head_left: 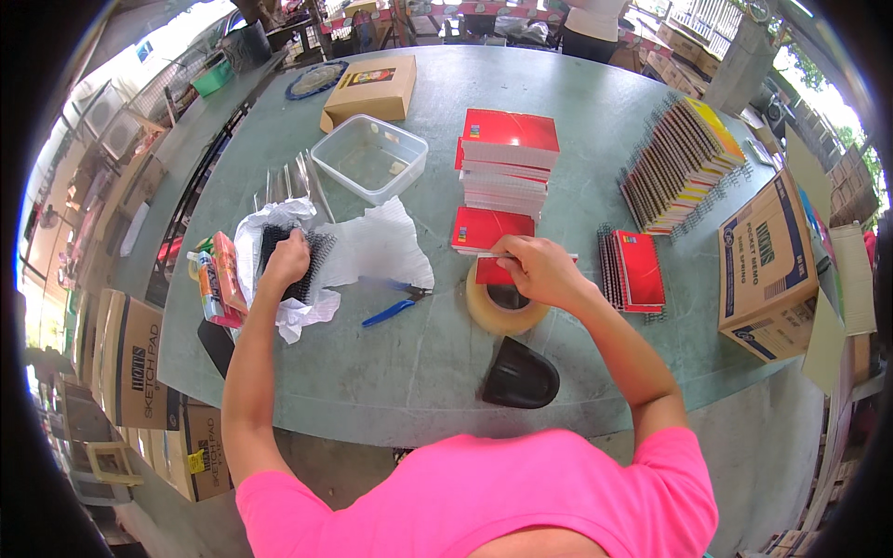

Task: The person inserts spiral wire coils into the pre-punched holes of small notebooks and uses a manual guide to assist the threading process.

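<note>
My left hand (290, 259) is closed at a bundle of black spiral binding coils (321, 249), which lies on crumpled white paper (377, 244). Its fingertips are partly hidden, but they look pinched on a coil. In my right hand (541, 270) is a small red-covered notepad (487, 271), held by its edge above a roll of clear tape (502, 319). Just beyond it rise stacked red notepads (510, 135) without coils. Several coil-bound red notepads (638, 270) lie to the right. Blue-handled pliers (389, 312) rest between my hands.
A clear plastic tub (372, 160) and a cardboard box (372, 88) stand at the back left. At the right are a tall stack of spiral notebooks (684, 163) and an open carton (767, 270). A black curved object (521, 374) lies near the table's front edge.
</note>
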Demonstrator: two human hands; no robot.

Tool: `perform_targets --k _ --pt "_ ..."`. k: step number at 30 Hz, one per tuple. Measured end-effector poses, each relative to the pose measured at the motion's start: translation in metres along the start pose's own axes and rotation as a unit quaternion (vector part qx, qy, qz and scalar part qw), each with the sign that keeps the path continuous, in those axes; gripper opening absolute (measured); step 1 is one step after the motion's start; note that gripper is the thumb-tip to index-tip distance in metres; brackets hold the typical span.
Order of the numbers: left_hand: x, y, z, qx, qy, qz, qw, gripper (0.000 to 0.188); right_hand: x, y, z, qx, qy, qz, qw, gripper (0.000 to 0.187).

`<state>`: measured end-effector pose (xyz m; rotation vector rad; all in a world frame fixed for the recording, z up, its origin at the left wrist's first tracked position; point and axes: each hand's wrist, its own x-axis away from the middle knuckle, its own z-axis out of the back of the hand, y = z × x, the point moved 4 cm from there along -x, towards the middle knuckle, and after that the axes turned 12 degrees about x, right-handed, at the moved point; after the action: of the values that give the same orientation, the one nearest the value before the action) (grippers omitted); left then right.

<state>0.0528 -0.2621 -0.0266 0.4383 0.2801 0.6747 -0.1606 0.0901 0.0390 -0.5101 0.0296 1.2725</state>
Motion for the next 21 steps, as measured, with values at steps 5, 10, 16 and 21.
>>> perform_targets --k 5,10,16,21 --pt "0.007 0.027 -0.003 0.101 -0.099 0.062 0.988 0.040 -0.001 0.007 0.003 -0.010 -0.002 -0.050 0.999 0.013" --pt "0.029 0.010 -0.033 -0.012 -0.132 0.046 0.990 0.040 -0.005 0.002 -0.005 -0.047 0.014 -0.053 0.997 0.014" --pt "0.038 0.017 -0.007 -0.002 -0.040 -0.082 0.996 0.030 -0.002 -0.003 -0.005 -0.017 0.006 -0.053 0.998 0.012" --pt "0.050 0.061 0.004 0.201 -0.155 0.084 0.963 0.036 -0.004 -0.001 0.001 -0.002 -0.009 -0.060 0.998 0.014"
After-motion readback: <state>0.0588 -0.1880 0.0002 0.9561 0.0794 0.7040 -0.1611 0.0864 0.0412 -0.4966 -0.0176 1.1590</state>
